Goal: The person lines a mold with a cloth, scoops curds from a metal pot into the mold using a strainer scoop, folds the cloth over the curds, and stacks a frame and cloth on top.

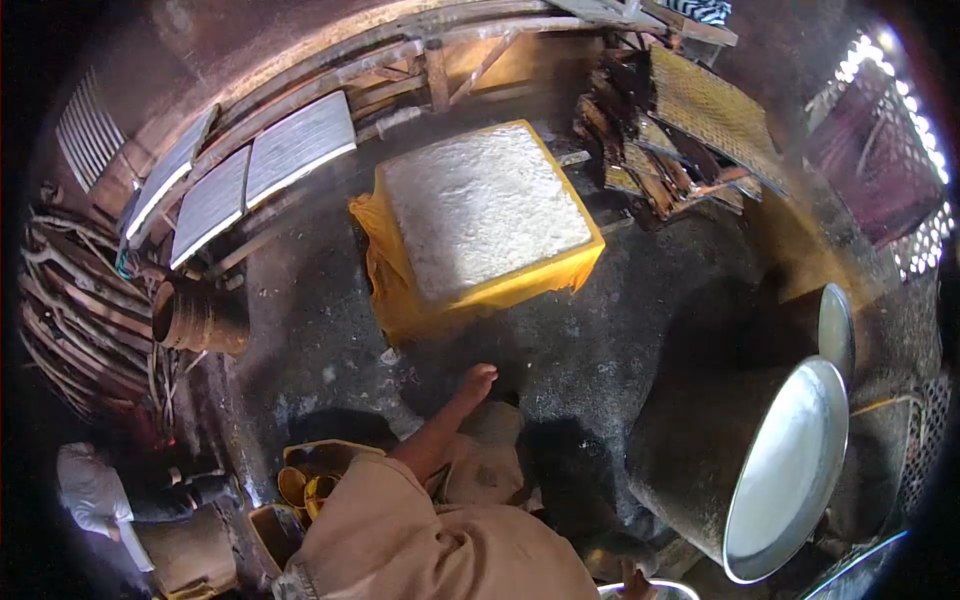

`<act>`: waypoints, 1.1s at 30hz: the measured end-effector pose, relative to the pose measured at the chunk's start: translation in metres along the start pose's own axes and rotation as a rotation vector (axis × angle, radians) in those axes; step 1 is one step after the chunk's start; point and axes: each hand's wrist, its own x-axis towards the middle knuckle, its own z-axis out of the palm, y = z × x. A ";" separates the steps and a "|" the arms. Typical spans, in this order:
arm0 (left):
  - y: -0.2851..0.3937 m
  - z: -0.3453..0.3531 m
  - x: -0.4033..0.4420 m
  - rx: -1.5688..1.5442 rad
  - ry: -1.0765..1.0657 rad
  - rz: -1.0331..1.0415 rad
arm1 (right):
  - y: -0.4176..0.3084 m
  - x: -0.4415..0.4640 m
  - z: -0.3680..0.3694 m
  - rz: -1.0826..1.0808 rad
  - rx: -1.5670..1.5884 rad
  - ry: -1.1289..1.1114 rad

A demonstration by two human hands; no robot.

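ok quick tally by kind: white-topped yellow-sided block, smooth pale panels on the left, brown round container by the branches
White-topped yellow-sided block: 1
Smooth pale panels: 3
Brown round container: 1
Total: 5

Ctr. of dark concrete floor (300,345): sq. yellow sheet-wrapped box (570,271) w/ white grainy mass (485,205) in it. Behind L: flat white rect. panels (300,150) along brown wooden rack (436,78). Behind R: stacked brown woven panels (715,105). Far L: bent brown branches (80,310), rusty cylindrical metal drum (195,318) just R of them. Front R: lg. round silver metal vessel (790,470). Front L: round yellow plastic tubs (293,487).
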 end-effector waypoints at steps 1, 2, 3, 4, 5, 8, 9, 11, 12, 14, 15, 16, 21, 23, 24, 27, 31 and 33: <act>0.004 -0.009 0.002 -0.088 0.048 -0.090 | -0.007 0.016 -0.012 0.035 0.001 -0.025; 0.006 -0.021 0.008 -0.176 0.099 -0.179 | -0.015 0.035 -0.023 0.067 0.001 -0.048; -0.020 -0.034 0.026 -0.141 0.165 -0.079 | -0.024 0.058 -0.036 0.101 0.003 -0.065; -0.048 -0.045 0.042 -0.227 0.262 -0.135 | -0.031 0.084 -0.051 0.128 -0.003 -0.067; -0.062 -0.057 0.052 -0.316 0.364 -0.181 | -0.039 0.120 -0.067 0.139 -0.009 -0.050; -0.060 -0.106 0.078 -0.617 0.662 -0.198 | -0.110 0.288 -0.118 0.116 0.005 0.104; -0.074 -0.124 0.092 -0.631 0.711 -0.087 | -0.100 0.354 -0.110 -0.019 0.223 0.054; -0.068 -0.155 0.134 -0.588 0.715 0.063 | -0.170 0.491 -0.112 0.006 0.289 0.138; -0.024 -0.167 0.131 -0.660 0.752 -0.208 | -0.195 0.560 -0.106 -0.161 0.253 0.206; -0.003 -0.182 0.160 -0.723 0.777 -0.492 | -0.252 0.679 -0.094 -0.128 0.541 0.200; -0.021 -0.188 0.180 -0.811 0.688 -0.449 | -0.250 0.748 -0.062 -0.260 0.665 0.228; -0.041 -0.195 0.199 -0.900 0.604 -0.400 | -0.255 0.811 -0.047 -0.415 0.235 0.308; -0.033 -0.190 0.221 -0.933 0.630 -0.284 | -0.352 0.910 -0.069 0.064 0.314 -0.223; -0.013 -0.185 0.214 -0.884 0.690 -0.236 | -0.350 0.919 -0.059 0.071 0.446 -0.244; -0.015 -0.184 0.209 -0.858 0.719 -0.212 | -0.344 0.920 -0.054 0.078 0.582 -0.251; -0.027 -0.185 0.213 -0.827 0.740 -0.223 | -0.348 0.921 -0.051 0.079 0.756 -0.270; -0.011 -0.188 0.211 -0.828 0.703 -0.214 | -0.361 0.901 -0.066 0.089 0.928 -0.312; -0.026 -0.189 0.214 -0.801 0.712 -0.318 | -0.369 0.891 -0.072 0.053 1.053 -0.253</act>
